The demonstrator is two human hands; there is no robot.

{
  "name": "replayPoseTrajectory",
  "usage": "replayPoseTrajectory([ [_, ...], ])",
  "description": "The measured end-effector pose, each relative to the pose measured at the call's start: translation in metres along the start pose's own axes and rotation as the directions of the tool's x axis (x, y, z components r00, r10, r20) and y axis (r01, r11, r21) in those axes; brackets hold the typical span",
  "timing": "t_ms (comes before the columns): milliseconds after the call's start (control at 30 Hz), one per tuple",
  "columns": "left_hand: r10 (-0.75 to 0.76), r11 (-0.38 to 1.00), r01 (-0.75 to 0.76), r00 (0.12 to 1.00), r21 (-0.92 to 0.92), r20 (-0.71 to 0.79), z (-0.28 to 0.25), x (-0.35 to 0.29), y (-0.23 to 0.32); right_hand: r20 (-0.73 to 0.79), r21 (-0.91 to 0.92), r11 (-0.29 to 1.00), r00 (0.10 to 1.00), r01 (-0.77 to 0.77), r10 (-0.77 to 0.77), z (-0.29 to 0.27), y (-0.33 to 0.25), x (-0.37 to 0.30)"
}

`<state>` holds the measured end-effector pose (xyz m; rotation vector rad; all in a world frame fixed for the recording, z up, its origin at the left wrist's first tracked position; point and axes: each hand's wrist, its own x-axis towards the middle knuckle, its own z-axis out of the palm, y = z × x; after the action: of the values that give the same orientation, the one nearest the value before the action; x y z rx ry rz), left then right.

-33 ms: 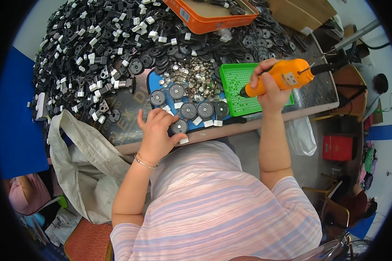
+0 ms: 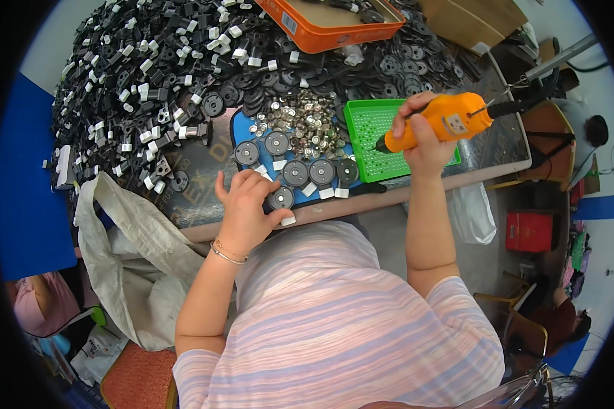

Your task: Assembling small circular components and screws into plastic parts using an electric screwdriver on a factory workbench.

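My left hand (image 2: 247,208) is closed on a black caster-like part (image 2: 281,198), a round disc with a white tab, at the table's near edge. Several similar disc parts (image 2: 295,173) lie just beyond it on a blue mat (image 2: 239,129). In my right hand (image 2: 426,140) is an orange electric screwdriver (image 2: 450,117), gripped round its body. Its dark tip points left, above a green perforated tray (image 2: 368,160) holding small screws. Small silvery metal caps (image 2: 314,119) are heaped beyond the discs.
A large pile of black parts with white tabs (image 2: 143,82) covers the table's left and back. Loose black discs (image 2: 406,65) and an orange tin (image 2: 314,44) lie at the back, near a cardboard box (image 2: 471,24). A pale cloth sack (image 2: 123,252) hangs at the left edge.
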<state>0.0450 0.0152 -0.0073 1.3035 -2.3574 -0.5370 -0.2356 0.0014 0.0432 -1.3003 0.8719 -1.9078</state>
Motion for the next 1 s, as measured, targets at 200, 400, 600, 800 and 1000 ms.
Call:
replayPoseTrajectory([
  [200,0.007,1.0,-0.007,1.0,0.006,-0.01,-0.001,0.0,0.001,-0.022,0.04,0.999,0.999,0.032,-0.032,0.006,-0.002,0.002],
  [400,0.005,1.0,-0.005,1.0,-0.005,0.014,-0.003,0.0,0.002,-0.038,0.054,0.998,0.999,0.007,-0.005,0.007,-0.002,-0.001],
  [600,0.009,1.0,-0.009,1.0,-0.002,0.007,-0.003,-0.001,0.002,-0.004,0.074,0.997,1.0,0.005,-0.004,0.003,0.0,-0.003],
  [800,0.014,1.0,-0.014,1.0,-0.022,-0.003,-0.001,-0.003,-0.001,0.032,0.164,0.985,0.997,0.059,-0.065,0.008,-0.022,0.003],
  [1000,0.013,0.999,-0.013,1.0,-0.044,-0.011,0.001,-0.004,-0.004,0.332,0.228,0.973,0.943,-0.042,-0.037,0.068,-0.02,-0.012],
])
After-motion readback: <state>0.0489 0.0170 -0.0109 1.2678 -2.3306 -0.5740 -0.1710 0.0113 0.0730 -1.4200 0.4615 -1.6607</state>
